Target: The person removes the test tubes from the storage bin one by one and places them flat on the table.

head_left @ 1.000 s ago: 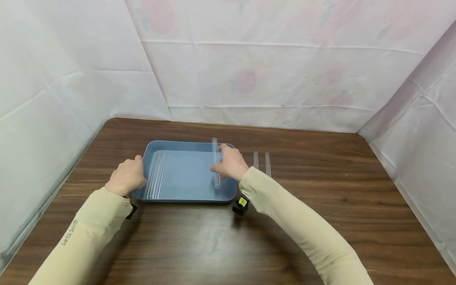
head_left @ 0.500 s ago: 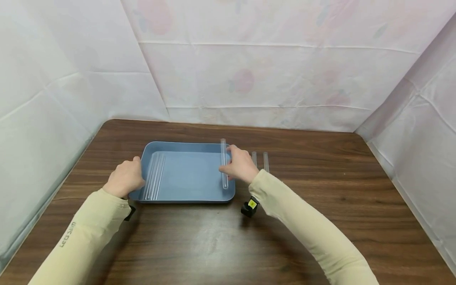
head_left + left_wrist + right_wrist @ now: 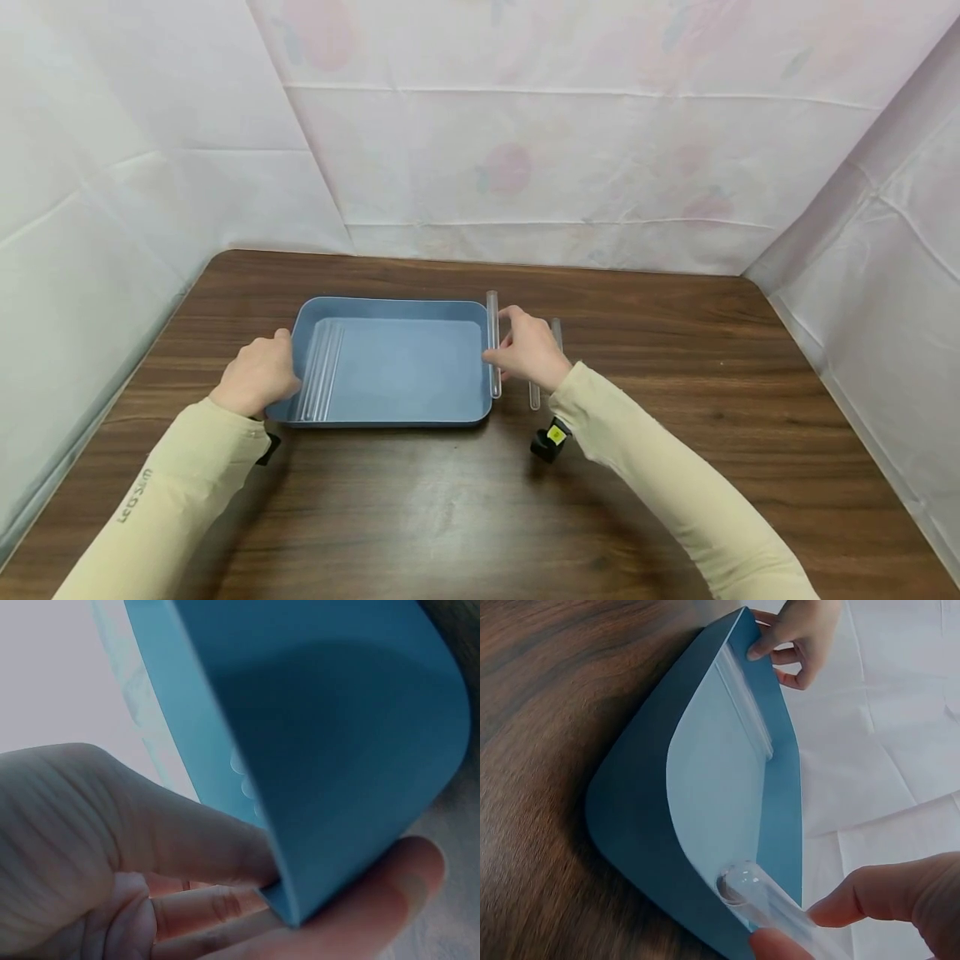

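Note:
My left hand (image 3: 258,375) grips the left side wall of a blue rectangular tray (image 3: 408,367). In the left wrist view, its thumb (image 3: 202,840) lies on the inner side of the wall and fingers reach round the outside. Several clear test tubes (image 3: 321,371) lie side by side at the tray's left end. Between thumb and fingers, my right hand (image 3: 532,350) pinches another clear test tube (image 3: 492,312) at the tray's right rim. The right wrist view shows this tube's rounded end (image 3: 739,883) close to the rim; whether they touch, I cannot tell.
Right of the tray, one test tube (image 3: 535,397) lies on the wooden table (image 3: 660,350), partly behind my right hand. A second tube (image 3: 557,332) beside it is mostly covered by the hand and sleeve. White cloth (image 3: 600,167) hangs round the table's back and sides.
My right hand has moved right with the test tube, from over the tray's right part to its right rim. My left hand keeps its grip on the tray.

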`<state>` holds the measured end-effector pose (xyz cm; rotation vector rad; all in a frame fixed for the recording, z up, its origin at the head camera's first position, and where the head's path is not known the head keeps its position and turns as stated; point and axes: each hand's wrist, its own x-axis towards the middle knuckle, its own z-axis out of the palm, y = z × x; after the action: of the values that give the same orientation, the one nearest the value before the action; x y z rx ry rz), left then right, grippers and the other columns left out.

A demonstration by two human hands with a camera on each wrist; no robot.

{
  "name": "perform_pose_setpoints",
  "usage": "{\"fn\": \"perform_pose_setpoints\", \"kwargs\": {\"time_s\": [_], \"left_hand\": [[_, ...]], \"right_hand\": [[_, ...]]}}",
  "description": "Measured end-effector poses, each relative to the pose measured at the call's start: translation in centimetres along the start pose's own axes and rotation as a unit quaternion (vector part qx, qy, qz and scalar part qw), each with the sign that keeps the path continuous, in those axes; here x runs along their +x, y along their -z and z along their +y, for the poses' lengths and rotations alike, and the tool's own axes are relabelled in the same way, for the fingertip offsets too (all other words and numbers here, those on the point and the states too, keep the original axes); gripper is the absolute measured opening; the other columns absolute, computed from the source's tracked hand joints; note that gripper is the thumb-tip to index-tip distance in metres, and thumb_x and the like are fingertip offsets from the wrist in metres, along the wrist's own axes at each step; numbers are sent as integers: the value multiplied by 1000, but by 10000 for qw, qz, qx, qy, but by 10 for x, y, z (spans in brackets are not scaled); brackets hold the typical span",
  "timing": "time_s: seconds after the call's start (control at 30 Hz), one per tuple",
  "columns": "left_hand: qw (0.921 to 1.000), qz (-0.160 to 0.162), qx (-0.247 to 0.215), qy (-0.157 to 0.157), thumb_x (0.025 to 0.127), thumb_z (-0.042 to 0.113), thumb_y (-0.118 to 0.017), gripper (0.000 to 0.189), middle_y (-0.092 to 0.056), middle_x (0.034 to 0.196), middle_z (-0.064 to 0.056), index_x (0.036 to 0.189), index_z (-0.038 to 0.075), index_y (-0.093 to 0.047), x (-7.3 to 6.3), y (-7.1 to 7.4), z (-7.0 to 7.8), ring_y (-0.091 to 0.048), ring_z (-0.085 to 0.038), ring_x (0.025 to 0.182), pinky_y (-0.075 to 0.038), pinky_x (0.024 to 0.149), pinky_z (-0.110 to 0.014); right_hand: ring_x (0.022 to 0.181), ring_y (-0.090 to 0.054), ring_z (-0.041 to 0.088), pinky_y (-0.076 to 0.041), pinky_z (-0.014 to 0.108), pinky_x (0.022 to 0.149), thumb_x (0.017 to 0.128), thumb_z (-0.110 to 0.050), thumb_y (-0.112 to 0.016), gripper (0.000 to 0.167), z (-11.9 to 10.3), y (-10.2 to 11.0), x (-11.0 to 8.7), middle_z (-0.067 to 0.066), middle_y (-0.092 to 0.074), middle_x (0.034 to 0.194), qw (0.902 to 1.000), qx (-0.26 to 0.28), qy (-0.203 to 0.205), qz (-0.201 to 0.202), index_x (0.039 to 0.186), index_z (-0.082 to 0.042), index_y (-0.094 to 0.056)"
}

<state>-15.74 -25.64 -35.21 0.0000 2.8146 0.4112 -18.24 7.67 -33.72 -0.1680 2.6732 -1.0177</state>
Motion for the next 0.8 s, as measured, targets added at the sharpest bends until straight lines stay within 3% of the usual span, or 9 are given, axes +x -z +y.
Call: {"fn": "perform_pose_setpoints", "kwargs": {"time_s": [0.4,0.5,0.63,0.8], "left_hand": [[10000,-43,-4,20,80,2,-52,53,-54,81,-33,121,-24,-32,0,0,0,-55,-37,63,-43,51,-40],[10000,-40,9,9,79,2,-53,55,-54,83,-34,122,-25,-31,0,1,0,-55,-37,64,-43,52,-40],[10000,-19,19,-12,79,2,-53,54,-54,83,-35,121,-24,-32,0,1,0,-55,-38,66,-44,53,-41],[10000,33,46,-5,78,2,-53,50,-54,85,-37,117,-23,-35,1,0,0,-57,-43,69,-45,54,-44]], "right_hand": [[61,-70,20,-52,39,87,83,-14,-67,65,20,13,-6,12,-64,87,9999,-31,-101,104,141,-1,-39],[58,-68,16,-53,36,83,82,-14,-68,65,26,16,-6,12,-63,87,9998,17,-142,166,140,-1,-40],[60,-69,20,-56,33,72,83,-13,-68,66,36,20,-7,15,-64,89,9995,139,-210,170,140,0,-39],[61,-70,20,-54,37,82,83,-13,-67,64,46,26,-10,15,-66,87,9995,6,-232,210,139,2,-39]]}}
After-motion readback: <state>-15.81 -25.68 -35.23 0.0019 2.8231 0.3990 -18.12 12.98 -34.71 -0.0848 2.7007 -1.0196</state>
